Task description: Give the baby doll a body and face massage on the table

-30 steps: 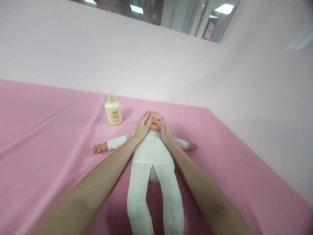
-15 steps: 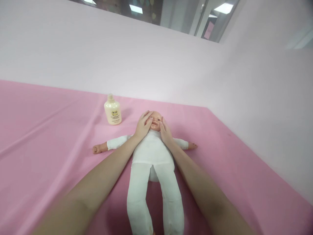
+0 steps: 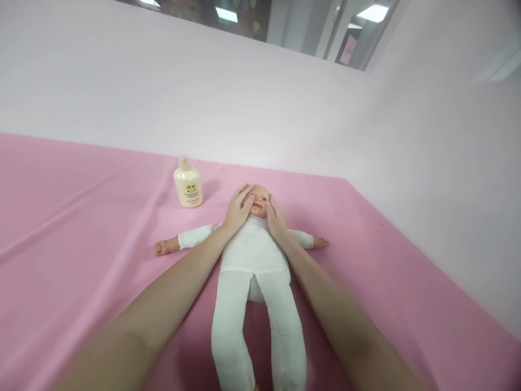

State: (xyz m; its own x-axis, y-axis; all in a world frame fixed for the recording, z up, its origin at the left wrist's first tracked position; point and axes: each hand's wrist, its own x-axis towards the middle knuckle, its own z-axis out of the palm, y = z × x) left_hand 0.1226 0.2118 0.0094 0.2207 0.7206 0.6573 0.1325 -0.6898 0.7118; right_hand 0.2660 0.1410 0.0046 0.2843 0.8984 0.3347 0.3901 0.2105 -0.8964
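A baby doll (image 3: 255, 247) with a white cloth body lies on its back, arms spread to both sides and legs towards me. My left hand (image 3: 239, 207) rests along the left side of the doll's head (image 3: 259, 208), fingers stretched out, thumb on the cheek beside the mouth. Against the opposite cheek lies my right hand (image 3: 275, 218), its thumb near the mouth and its fingers extended along the side of the head. Both palms touch the doll; parts of its cheeks and the sides of its head are hidden beneath them. My forearms pass over the doll's arms.
A cream-coloured bottle (image 3: 188, 184) with a printed label stands upright left of the doll's head. Pink cloth (image 3: 101, 217) with creases covers the surface. Behind it and to the right rises a white wall (image 3: 183, 98), with a window (image 3: 301, 27) at the top.
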